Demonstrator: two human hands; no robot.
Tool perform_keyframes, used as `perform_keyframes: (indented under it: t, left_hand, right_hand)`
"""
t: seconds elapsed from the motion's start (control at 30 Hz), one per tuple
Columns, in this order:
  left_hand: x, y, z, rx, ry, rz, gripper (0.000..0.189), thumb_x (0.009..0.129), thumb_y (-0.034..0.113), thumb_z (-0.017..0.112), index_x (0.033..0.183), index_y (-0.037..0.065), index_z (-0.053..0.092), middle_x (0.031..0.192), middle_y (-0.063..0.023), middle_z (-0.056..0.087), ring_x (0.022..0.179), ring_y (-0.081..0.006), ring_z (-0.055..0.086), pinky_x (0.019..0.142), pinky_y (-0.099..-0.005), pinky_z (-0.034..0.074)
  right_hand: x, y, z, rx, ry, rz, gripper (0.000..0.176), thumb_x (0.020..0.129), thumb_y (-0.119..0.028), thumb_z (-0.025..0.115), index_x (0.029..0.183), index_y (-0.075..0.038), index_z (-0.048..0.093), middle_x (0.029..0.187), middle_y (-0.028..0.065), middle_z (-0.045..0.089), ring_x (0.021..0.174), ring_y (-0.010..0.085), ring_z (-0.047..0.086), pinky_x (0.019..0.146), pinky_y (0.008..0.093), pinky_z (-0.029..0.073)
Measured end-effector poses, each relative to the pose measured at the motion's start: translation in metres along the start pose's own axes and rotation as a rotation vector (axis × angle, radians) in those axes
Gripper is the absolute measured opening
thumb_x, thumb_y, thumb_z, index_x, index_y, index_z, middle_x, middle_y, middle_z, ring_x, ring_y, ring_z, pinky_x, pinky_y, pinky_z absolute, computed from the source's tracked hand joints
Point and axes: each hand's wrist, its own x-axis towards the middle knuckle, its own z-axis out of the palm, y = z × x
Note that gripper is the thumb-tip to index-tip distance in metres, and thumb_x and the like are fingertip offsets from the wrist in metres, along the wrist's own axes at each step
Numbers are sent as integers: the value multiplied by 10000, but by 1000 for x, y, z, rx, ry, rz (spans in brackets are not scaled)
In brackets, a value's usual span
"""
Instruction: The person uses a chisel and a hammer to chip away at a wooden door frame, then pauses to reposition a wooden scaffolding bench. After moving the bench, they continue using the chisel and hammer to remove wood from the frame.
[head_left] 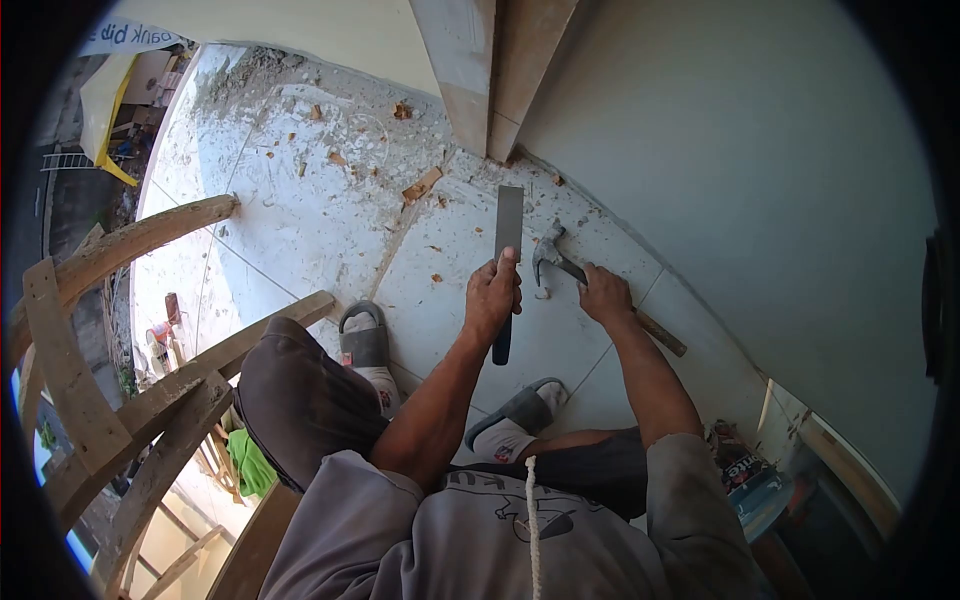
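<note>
My left hand [488,300] is closed around a wide-bladed chisel [509,215]. Its flat grey blade points away from me, with my thumb lying along its base, and the dark handle sticks out below the fist. In my right hand [606,298] is a claw hammer [660,332], gripped partway along its wooden handle. The hammer's worn metal head is just right of the blade, apart from it. Both tools are above the tiled floor [440,300], between my feet and the wall corner.
Plaster crumbs and brown chips [421,186] litter the floor ahead. A wooden post [470,120] stands at the wall corner, and a pale wall [740,200] rises on the right. Rough wooden framing [180,385] crosses the left side near my knee. Beyond the floor's left edge is a drop.
</note>
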Motion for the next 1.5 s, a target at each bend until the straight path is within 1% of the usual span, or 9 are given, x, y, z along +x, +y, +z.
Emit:
perform_keyframes:
  t: [0.33, 0.53, 0.7, 0.77, 0.83, 0.9, 1.0, 1.2, 1.5]
  left_hand:
    - [15, 13, -9, 59, 19, 93, 561, 934, 550, 501, 740, 28, 562, 496, -38, 478, 394, -119, 473, 401, -252, 383]
    - [24, 35, -26, 141, -37, 142, 598, 914, 583, 507, 713, 22, 561, 501, -44, 491, 390, -120, 474, 401, -251, 383]
    - [33, 41, -51, 218, -78, 152, 601, 904, 587, 520, 690, 27, 558, 525, -45, 508, 406, -124, 485, 407, -262, 394]
    - [36, 41, -58, 206, -92, 114, 591, 904, 579, 525, 695, 28, 563, 530, -39, 507, 413, -124, 486, 415, -259, 398]
    - [39, 43, -62, 217, -105, 115, 597, 902, 560, 530, 694, 2, 568, 484, -58, 502, 383, -144, 483, 409, -273, 390]
    - [41, 46, -67, 243, -131, 86, 588, 901, 555, 536, 693, 6, 569, 484, -55, 501, 385, -142, 483, 410, -273, 390]
    - [45, 50, -72, 297, -174, 66, 574, 904, 543, 539, 685, 13, 571, 487, -51, 505, 389, -142, 484, 411, -277, 391]
    - [56, 62, -76, 383, -265, 107, 569, 915, 526, 531, 656, 21, 571, 490, -48, 508, 400, -144, 489, 428, -284, 399]
    - [64, 69, -94, 345, -229, 49, 489, 921, 511, 553, 732, 64, 608, 546, -23, 521, 450, -117, 493, 474, -255, 410]
  right_hand:
    - [13, -21, 36, 132, 112, 5, 325, 857, -243, 639, 1085, -54, 505, 975, 190, 610, 927, 393, 613, 790, 490, 494]
    - [13, -46, 25, 57, 37, 168, 338, 868, -260, 635, 1118, -65, 517, 1059, 183, 590, 1024, 371, 593, 849, 481, 501]
    - [16, -70, 10, 55, 195, 211, 363, 866, -297, 633, 1116, -41, 570, 1045, 182, 604, 1020, 338, 586, 868, 449, 499]
    - [34, -76, 1, 339, 198, 162, 422, 891, -399, 597, 1098, -31, 579, 949, 150, 637, 916, 285, 629, 785, 396, 532]
    - [35, -103, -32, 1164, -7, 322, 513, 904, -503, 555, 1065, -17, 582, 859, 104, 642, 765, 220, 641, 683, 339, 541]
    - [40, -125, -44, 1527, 7, 299, 559, 908, -540, 539, 1034, 3, 579, 842, 80, 626, 672, 181, 624, 632, 309, 534]
    - [52, -150, -56, 1828, -55, 163, 513, 944, -477, 518, 1082, 16, 552, 894, 109, 629, 812, 204, 636, 732, 330, 530]
    - [72, -188, -74, 1948, 149, 130, 392, 933, -315, 569, 1098, 40, 550, 930, 160, 652, 818, 260, 653, 722, 341, 532]
    - [93, -207, -73, 1981, 121, 153, 351, 927, -244, 566, 1112, 53, 546, 923, 182, 660, 818, 269, 669, 681, 338, 524]
